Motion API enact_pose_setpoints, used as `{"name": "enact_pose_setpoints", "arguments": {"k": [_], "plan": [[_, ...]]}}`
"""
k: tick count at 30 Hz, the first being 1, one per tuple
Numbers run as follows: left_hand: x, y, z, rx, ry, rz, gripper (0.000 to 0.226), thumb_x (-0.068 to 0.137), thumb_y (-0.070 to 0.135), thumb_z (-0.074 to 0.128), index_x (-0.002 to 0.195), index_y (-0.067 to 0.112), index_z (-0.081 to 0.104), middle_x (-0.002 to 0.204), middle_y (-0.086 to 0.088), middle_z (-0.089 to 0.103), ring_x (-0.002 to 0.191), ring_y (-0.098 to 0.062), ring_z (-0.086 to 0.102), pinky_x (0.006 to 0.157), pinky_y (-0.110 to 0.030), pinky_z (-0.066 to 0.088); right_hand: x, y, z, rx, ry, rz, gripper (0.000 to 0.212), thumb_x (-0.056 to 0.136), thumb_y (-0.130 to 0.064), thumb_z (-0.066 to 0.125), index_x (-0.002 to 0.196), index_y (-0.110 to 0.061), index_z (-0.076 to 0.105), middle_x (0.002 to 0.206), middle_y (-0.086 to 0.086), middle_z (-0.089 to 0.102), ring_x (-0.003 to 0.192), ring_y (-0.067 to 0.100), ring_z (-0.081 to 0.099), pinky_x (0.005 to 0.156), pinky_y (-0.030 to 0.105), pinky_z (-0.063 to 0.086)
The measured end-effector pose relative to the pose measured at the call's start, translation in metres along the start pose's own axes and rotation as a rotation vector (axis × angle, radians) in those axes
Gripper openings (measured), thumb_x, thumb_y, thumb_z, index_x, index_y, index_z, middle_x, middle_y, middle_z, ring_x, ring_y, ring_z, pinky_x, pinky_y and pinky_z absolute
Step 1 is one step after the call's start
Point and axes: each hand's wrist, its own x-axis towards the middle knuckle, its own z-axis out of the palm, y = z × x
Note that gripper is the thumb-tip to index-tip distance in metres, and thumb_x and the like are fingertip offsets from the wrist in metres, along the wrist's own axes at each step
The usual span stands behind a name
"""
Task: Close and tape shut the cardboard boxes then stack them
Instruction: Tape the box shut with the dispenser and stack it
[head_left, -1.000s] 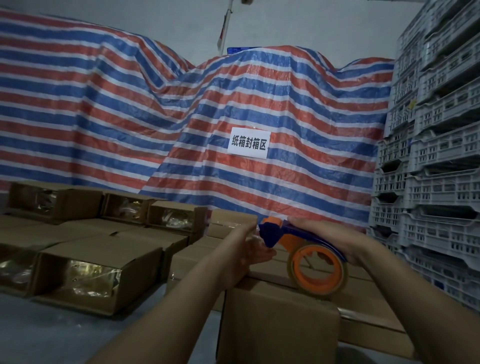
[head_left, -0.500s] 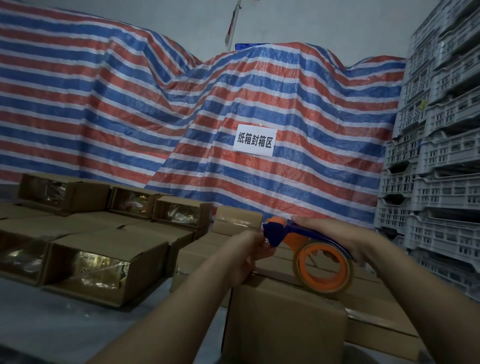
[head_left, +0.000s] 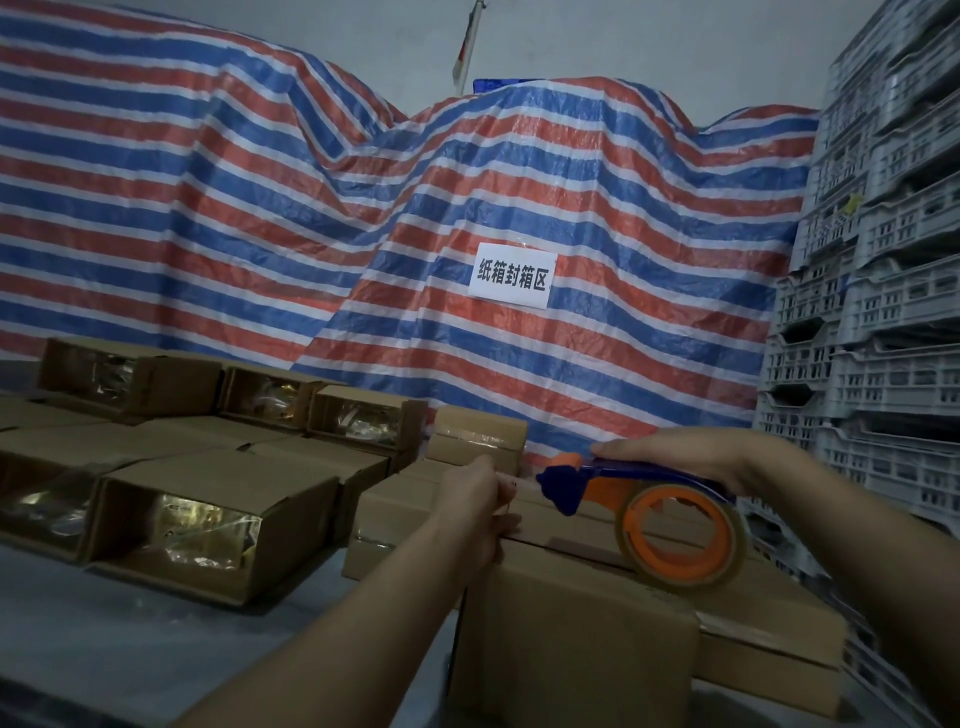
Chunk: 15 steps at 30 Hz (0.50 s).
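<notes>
The right hand (head_left: 691, 457) grips the blue-and-orange tape dispenser (head_left: 644, 512) from above, its roll resting on the closed brown cardboard box (head_left: 576, 623) directly under both hands. The left hand (head_left: 480, 506) pinches the free end of the clear tape at the dispenser's nose, probably to anchor it before pulling along the seam. Open boxes (head_left: 208, 525) lie to the left on the grey surface (head_left: 104, 639).

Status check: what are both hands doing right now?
Right hand grips tape dispenser. Left hand pinches tape end, over closed box. Nothing in the way.
</notes>
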Motion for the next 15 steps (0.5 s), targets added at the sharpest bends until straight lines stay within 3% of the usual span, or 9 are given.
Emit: {"name": "enact_pose_setpoints", "arguments": {"k": [2,6,11,15], "plan": [[-0.001,0.000,0.000,-0.171,0.065,0.018,0.029,0.098,0.006,0.040,0.071,0.007,0.049,0.065,-0.007,0.048,0.068,-0.020,0.052,0.088,-0.044,0.053,0.004,-0.007,0.006,0.005,-0.034,-0.015,0.062,0.081,-0.062,0.064,0.111,-0.008,0.064,0.073,0.002,0.069,0.056,0.009,0.063,0.056,0.019,0.051],[-0.002,-0.001,-0.006,-0.335,0.081,0.014,0.027,0.095,0.001,0.040,0.070,0.007,0.048,0.048,-0.004,0.051,0.063,-0.018,0.048,0.082,-0.036,0.049,0.011,-0.009,0.010,-0.018,-0.009,-0.032,0.060,0.089,-0.060,0.061,0.119,-0.008,0.062,0.077,0.003,0.070,0.060,0.010,0.064,0.059,0.021,0.052],[0.012,0.004,-0.017,0.073,0.170,0.033,0.013,0.095,0.011,0.046,0.097,0.007,0.058,0.078,-0.008,0.054,0.069,-0.018,0.052,0.063,-0.028,0.045,0.015,-0.001,0.007,-0.057,0.055,-0.057,0.067,0.088,-0.065,0.060,0.125,-0.009,0.061,0.081,0.003,0.070,0.062,0.010,0.064,0.065,0.023,0.051],[0.018,-0.001,-0.035,0.363,0.137,0.139,0.011,0.095,0.016,0.049,0.098,0.011,0.057,0.081,-0.005,0.055,0.068,-0.016,0.052,0.056,-0.025,0.042,0.017,-0.003,0.008,-0.047,0.027,-0.050,0.064,0.090,-0.062,0.060,0.127,-0.009,0.061,0.084,0.004,0.071,0.064,0.011,0.065,0.064,0.022,0.052]]}}
